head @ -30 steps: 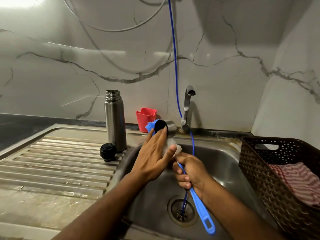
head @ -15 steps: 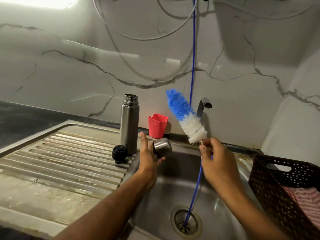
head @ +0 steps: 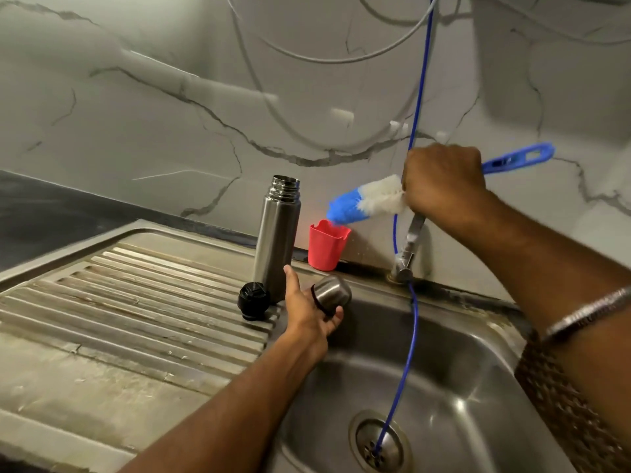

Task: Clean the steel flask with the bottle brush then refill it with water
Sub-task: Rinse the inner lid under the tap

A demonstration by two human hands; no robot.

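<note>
The flask [head: 278, 233] stands upright and uncapped at frame centre on the draining board [head: 136, 302], long axis vertical, mouth up; the left hand [head: 309, 315], clamped on the steel cup [head: 333, 293], sits just below and right of it, nearer by far; the right hand [head: 442, 184], closed around the brush [head: 368, 199] and over the tap [head: 408, 247], lies upper right; the black stopper [head: 254, 300] and red cup [head: 326, 244] flank the flask.

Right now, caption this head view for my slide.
Left hand holds steel cap; right hand holds brush by tap.
</note>
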